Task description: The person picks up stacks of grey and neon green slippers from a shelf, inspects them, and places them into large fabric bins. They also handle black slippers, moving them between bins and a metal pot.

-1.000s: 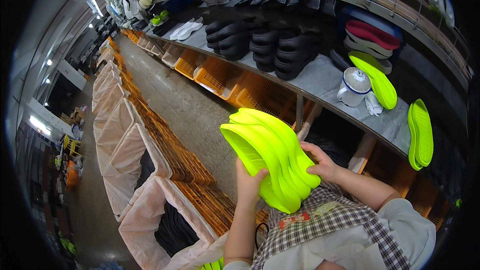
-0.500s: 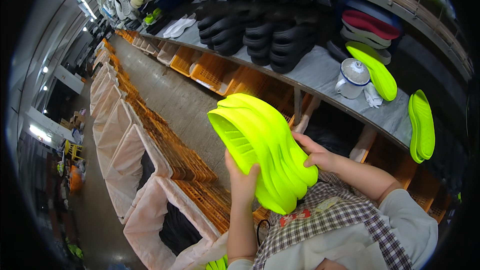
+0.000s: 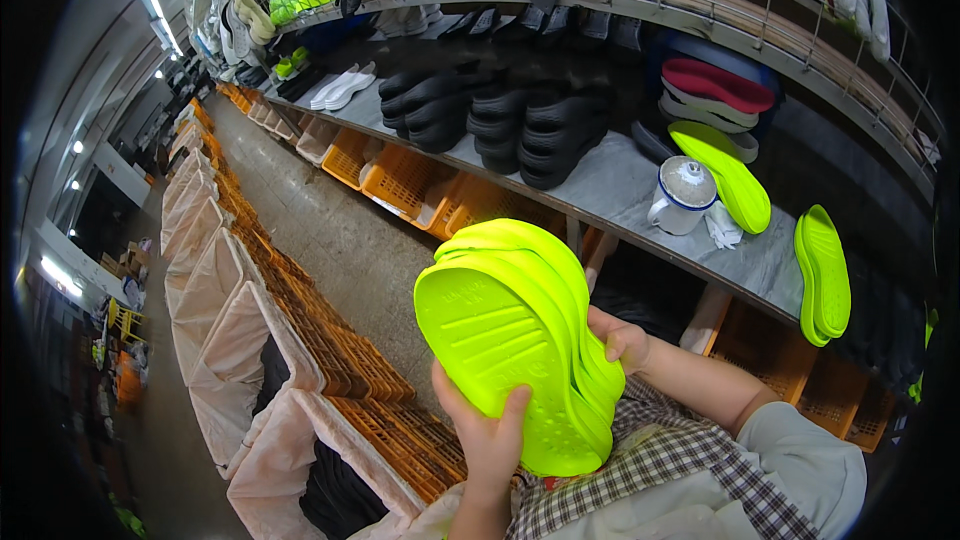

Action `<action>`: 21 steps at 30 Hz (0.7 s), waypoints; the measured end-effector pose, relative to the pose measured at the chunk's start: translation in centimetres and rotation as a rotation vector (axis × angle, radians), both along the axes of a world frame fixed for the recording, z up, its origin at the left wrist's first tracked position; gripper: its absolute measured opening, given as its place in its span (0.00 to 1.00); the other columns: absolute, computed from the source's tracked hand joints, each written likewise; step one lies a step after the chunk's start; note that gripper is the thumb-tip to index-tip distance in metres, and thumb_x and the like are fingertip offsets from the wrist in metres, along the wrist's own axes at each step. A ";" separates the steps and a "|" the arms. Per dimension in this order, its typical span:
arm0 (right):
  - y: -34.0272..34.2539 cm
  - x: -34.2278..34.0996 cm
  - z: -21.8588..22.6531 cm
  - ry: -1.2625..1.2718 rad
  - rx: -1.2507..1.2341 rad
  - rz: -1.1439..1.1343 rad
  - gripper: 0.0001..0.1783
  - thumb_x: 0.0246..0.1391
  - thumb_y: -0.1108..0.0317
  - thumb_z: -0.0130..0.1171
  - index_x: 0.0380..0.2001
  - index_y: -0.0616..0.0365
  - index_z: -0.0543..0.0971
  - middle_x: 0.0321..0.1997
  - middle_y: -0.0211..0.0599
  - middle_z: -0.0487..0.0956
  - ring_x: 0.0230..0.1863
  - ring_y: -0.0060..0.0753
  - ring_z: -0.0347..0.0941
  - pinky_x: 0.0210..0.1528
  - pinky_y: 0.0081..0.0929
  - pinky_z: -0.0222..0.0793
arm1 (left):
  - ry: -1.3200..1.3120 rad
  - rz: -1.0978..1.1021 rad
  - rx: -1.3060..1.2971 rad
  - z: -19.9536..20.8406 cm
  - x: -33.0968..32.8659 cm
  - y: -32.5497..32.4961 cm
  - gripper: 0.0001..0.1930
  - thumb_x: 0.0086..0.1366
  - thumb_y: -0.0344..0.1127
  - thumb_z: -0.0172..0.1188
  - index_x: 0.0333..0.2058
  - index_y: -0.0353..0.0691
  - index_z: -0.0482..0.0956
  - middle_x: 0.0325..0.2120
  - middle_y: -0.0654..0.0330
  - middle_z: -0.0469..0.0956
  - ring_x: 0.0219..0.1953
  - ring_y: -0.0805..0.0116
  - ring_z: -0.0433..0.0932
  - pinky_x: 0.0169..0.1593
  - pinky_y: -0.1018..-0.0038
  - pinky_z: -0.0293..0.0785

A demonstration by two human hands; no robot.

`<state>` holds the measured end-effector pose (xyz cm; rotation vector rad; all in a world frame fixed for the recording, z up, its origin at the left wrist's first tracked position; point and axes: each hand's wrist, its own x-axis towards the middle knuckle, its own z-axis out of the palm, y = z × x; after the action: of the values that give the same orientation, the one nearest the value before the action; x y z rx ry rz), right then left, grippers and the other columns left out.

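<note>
Short of the grey counter, a stack of lime soles is resting between the left hand and the right hand. The left is clasping the edge farther from the counter, thumb lying across the top sole's face; the right is gripping the side nearer the counter. On the counter, a white mug is standing, with black moulded piles resting farther along.
</note>
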<state>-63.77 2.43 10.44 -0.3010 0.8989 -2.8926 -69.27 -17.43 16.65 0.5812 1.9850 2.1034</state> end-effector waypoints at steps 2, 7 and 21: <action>-0.1 0.0 -0.2 0.007 -0.025 0.000 0.57 0.31 0.67 0.63 0.66 0.60 0.46 0.67 0.45 0.55 0.67 0.41 0.54 0.66 0.35 0.52 | -0.001 -0.010 0.014 0.1 0.1 0.0 0.45 0.56 0.31 0.64 0.63 0.33 0.41 0.56 0.48 0.57 0.56 0.58 0.61 0.59 0.64 0.59; -0.2 -0.3 0.7 0.072 -0.023 0.015 0.55 0.34 0.66 0.61 0.66 0.61 0.46 0.68 0.45 0.55 0.68 0.40 0.52 0.67 0.35 0.50 | 0.031 -0.044 0.062 -0.2 0.1 -0.2 0.45 0.56 0.32 0.64 0.63 0.32 0.40 0.56 0.48 0.57 0.57 0.58 0.61 0.59 0.63 0.59; 0.6 0.6 4.7 -0.275 -0.500 -0.124 0.25 0.58 0.63 0.48 0.58 0.61 0.67 0.54 0.47 0.74 0.51 0.41 0.75 0.51 0.37 0.72 | -0.975 -0.604 1.075 -5.9 -6.5 1.9 0.35 0.61 0.35 0.59 0.62 0.38 0.49 0.44 0.55 0.64 0.42 0.65 0.68 0.38 0.74 0.70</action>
<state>-63.22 3.05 15.13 0.1264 0.1510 -3.1267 -75.76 -15.55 10.72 0.1364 0.0851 2.1804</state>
